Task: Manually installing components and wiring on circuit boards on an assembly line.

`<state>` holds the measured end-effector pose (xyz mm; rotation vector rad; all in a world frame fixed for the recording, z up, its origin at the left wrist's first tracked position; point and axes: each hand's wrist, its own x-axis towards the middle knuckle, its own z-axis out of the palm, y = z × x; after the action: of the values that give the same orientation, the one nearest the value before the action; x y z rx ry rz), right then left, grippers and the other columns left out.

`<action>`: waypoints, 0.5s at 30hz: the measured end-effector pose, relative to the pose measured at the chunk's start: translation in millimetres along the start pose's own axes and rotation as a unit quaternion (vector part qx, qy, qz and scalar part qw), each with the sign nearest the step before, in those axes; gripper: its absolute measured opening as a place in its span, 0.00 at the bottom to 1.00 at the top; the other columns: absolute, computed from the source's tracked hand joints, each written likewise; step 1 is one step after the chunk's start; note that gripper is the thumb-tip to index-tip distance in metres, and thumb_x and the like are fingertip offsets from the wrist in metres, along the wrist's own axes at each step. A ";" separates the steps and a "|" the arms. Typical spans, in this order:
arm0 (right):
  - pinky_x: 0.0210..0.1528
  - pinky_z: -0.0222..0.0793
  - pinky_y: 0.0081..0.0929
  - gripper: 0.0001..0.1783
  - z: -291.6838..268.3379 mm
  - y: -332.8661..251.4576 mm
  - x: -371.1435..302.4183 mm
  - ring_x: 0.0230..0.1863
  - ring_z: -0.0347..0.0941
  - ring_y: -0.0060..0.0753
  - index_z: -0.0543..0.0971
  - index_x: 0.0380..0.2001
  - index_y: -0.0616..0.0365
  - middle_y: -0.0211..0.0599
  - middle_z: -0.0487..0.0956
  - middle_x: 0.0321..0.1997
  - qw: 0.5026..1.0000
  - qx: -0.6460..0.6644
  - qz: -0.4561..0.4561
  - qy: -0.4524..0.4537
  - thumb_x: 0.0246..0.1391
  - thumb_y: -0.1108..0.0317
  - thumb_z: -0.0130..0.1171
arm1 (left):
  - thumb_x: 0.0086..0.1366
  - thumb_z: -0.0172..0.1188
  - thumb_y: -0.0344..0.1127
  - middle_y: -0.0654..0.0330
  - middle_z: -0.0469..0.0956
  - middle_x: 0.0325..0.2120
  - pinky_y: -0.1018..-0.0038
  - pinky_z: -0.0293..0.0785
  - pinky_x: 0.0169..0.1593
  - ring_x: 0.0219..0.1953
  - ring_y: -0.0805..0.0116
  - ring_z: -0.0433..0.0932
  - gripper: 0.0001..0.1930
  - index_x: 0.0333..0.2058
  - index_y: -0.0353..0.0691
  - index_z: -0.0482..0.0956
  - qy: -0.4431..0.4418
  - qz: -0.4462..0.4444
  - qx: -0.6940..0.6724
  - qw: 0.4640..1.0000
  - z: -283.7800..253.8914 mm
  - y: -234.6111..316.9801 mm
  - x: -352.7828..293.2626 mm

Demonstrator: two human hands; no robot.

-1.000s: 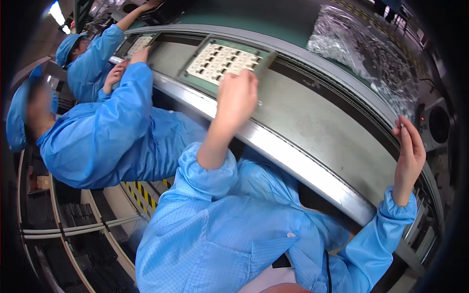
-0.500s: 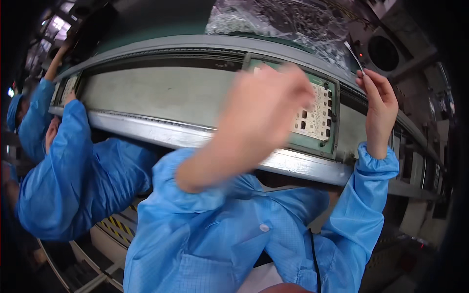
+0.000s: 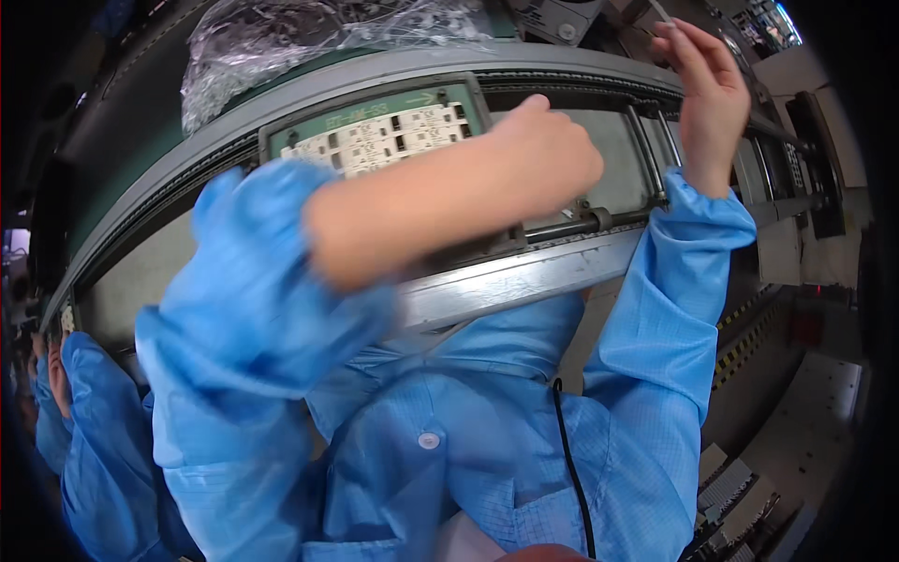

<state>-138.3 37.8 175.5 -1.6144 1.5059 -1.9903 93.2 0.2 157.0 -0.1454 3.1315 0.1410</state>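
My left hand (image 3: 551, 155) reaches across the conveyor from the left, slightly blurred, with its fingers curled in. Whatever those fingers may hold is hidden from this side. Below that forearm lies a pale circuit board panel (image 3: 351, 142) with rows of dark parts, set in a green carrier (image 3: 328, 110); my sleeve and arm cover its lower part. Up at the right, past the panel, my right hand (image 3: 714, 98) is raised with thumb and fingers pinched on a thin pale stick-like tool (image 3: 661, 11), partly cut off by the picture's top edge.
A metal rail (image 3: 543, 281) runs along the conveyor's near side. Beyond its far side lies a clear plastic bag (image 3: 281, 47) of small pale parts. Rollers (image 3: 646, 140) show to the right. A co-worker's blue sleeve (image 3: 103, 440) is at the far left.
The view has swung right, so carrier and plastic bag appear further left. My left hand has moved from over the panel to past its right end. The right hand still pinches the tool.
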 end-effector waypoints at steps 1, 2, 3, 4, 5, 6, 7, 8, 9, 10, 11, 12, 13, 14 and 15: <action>0.55 0.75 0.24 0.13 -6.7 15.8 -6.6 0.48 0.81 0.31 0.81 0.49 0.66 0.44 0.84 0.47 1.000 -0.023 0.011 -0.005 0.64 0.72 0.59 | 0.54 0.61 0.27 0.54 0.84 0.41 0.60 0.72 0.46 0.44 0.56 0.82 0.13 0.40 0.41 0.85 -0.085 -0.014 -0.022 0.996 5.4 4.0 37.9; 0.53 0.75 0.23 0.12 9.9 22.2 -6.1 0.47 0.81 0.30 0.81 0.48 0.65 0.43 0.84 0.46 0.999 0.003 0.006 -0.040 0.63 0.72 0.60 | 0.55 0.61 0.27 0.52 0.84 0.44 0.60 0.74 0.47 0.44 0.56 0.83 0.14 0.41 0.40 0.86 -0.165 -0.066 -0.026 0.984 4.6 6.7 50.6; 0.53 0.74 0.23 0.12 11.5 39.9 -12.0 0.45 0.81 0.29 0.81 0.47 0.65 0.42 0.85 0.46 0.999 0.015 0.036 -0.037 0.63 0.72 0.60 | 0.57 0.62 0.29 0.52 0.83 0.47 0.57 0.74 0.50 0.48 0.56 0.83 0.15 0.44 0.41 0.85 -0.204 -0.071 -0.019 0.976 24.8 4.3 75.0; 0.53 0.74 0.22 0.11 17.0 45.0 -18.8 0.45 0.81 0.28 0.81 0.46 0.66 0.41 0.85 0.45 0.996 0.015 0.069 -0.059 0.63 0.72 0.60 | 0.59 0.62 0.31 0.52 0.82 0.50 0.53 0.73 0.53 0.51 0.56 0.82 0.16 0.47 0.41 0.85 -0.246 -0.084 -0.012 0.966 46.4 0.6 92.6; 0.47 0.73 0.24 0.07 25.1 48.3 -19.1 0.40 0.79 0.28 0.80 0.41 0.64 0.34 0.82 0.38 0.990 0.072 0.111 -0.052 0.59 0.79 0.57 | 0.59 0.62 0.31 0.52 0.82 0.50 0.53 0.73 0.53 0.51 0.56 0.82 0.16 0.47 0.41 0.85 -0.254 -0.084 -0.009 0.964 66.6 -10.3 107.2; 0.45 0.74 0.21 0.06 17.1 52.5 -22.0 0.38 0.78 0.23 0.80 0.40 0.65 0.32 0.82 0.36 0.994 0.057 0.082 -0.053 0.60 0.77 0.58 | 0.59 0.63 0.33 0.52 0.82 0.51 0.48 0.70 0.55 0.54 0.56 0.80 0.17 0.48 0.42 0.85 -0.332 -0.092 0.036 0.938 90.6 -16.0 128.4; 0.43 0.74 0.18 0.06 16.8 53.9 -21.2 0.36 0.78 0.18 0.79 0.39 0.66 0.30 0.82 0.34 0.995 0.053 0.049 -0.062 0.61 0.75 0.60 | 0.60 0.65 0.35 0.53 0.81 0.53 0.43 0.67 0.58 0.57 0.55 0.79 0.19 0.50 0.43 0.84 -0.407 -0.112 0.084 0.903 104.4 -19.8 136.3; 0.43 0.74 0.19 0.05 17.5 50.2 -21.9 0.37 0.78 0.20 0.79 0.39 0.65 0.31 0.81 0.34 0.992 0.075 0.080 -0.066 0.61 0.76 0.60 | 0.60 0.65 0.35 0.53 0.81 0.53 0.43 0.67 0.58 0.57 0.55 0.79 0.19 0.50 0.43 0.84 -0.416 -0.108 0.089 0.899 100.8 -18.6 133.6; 0.43 0.73 0.18 0.04 26.9 45.0 -18.4 0.37 0.77 0.19 0.79 0.39 0.65 0.30 0.81 0.34 0.991 0.082 0.068 -0.081 0.61 0.76 0.60 | 0.62 0.63 0.40 0.60 0.81 0.53 0.45 0.63 0.55 0.58 0.58 0.76 0.18 0.52 0.49 0.84 -0.415 -0.133 0.120 0.892 85.7 -20.4 117.2; 0.42 0.73 0.18 0.04 20.9 51.6 -20.6 0.36 0.77 0.19 0.79 0.39 0.65 0.30 0.81 0.34 0.992 0.072 0.069 -0.080 0.61 0.77 0.59 | 0.64 0.61 0.44 0.66 0.81 0.54 0.47 0.59 0.53 0.59 0.60 0.74 0.18 0.53 0.56 0.84 -0.414 -0.123 0.148 0.890 89.4 -18.6 123.2; 0.42 0.72 0.18 0.04 13.1 58.4 -24.9 0.36 0.76 0.18 0.79 0.39 0.65 0.29 0.80 0.34 0.992 0.061 0.071 -0.081 0.61 0.77 0.59 | 0.64 0.61 0.44 0.66 0.81 0.54 0.47 0.59 0.53 0.59 0.60 0.74 0.18 0.53 0.56 0.84 -0.421 -0.099 0.147 0.890 97.9 -14.4 132.3; 0.42 0.72 0.18 0.04 17.6 50.4 -24.8 0.36 0.76 0.18 0.79 0.39 0.65 0.29 0.80 0.34 0.992 0.077 0.061 -0.084 0.61 0.77 0.59 | 0.64 0.61 0.44 0.67 0.80 0.55 0.47 0.59 0.52 0.58 0.59 0.74 0.18 0.53 0.56 0.84 -0.405 -0.122 0.135 0.896 97.8 -14.5 124.5; 0.41 0.72 0.18 0.04 22.1 42.6 -25.3 0.36 0.76 0.18 0.79 0.39 0.66 0.29 0.80 0.33 0.992 0.077 0.047 -0.087 0.61 0.77 0.59 | 0.64 0.62 0.43 0.68 0.80 0.55 0.47 0.59 0.51 0.58 0.58 0.74 0.18 0.53 0.57 0.84 -0.386 -0.145 0.124 0.902 97.5 -15.8 117.4; 0.41 0.72 0.17 0.04 27.3 36.3 -25.3 0.36 0.76 0.17 0.79 0.38 0.66 0.29 0.80 0.33 0.992 0.077 0.033 -0.090 0.61 0.78 0.58 | 0.64 0.62 0.43 0.68 0.80 0.55 0.47 0.59 0.51 0.58 0.58 0.74 0.18 0.53 0.57 0.84 -0.388 -0.161 0.132 0.898 95.6 -16.0 112.8; 0.41 0.72 0.17 0.04 33.5 32.9 -24.8 0.36 0.76 0.17 0.79 0.38 0.66 0.29 0.80 0.33 0.991 0.089 0.026 -0.099 0.61 0.78 0.58 | 0.64 0.62 0.42 0.68 0.80 0.55 0.46 0.59 0.51 0.58 0.58 0.75 0.19 0.53 0.56 0.84 -0.385 -0.170 0.123 0.899 95.5 -15.5 109.0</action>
<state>-115.5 19.0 131.3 -1.6266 1.2488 -1.8180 -14.0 -16.7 59.6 -0.4895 2.2628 -0.1643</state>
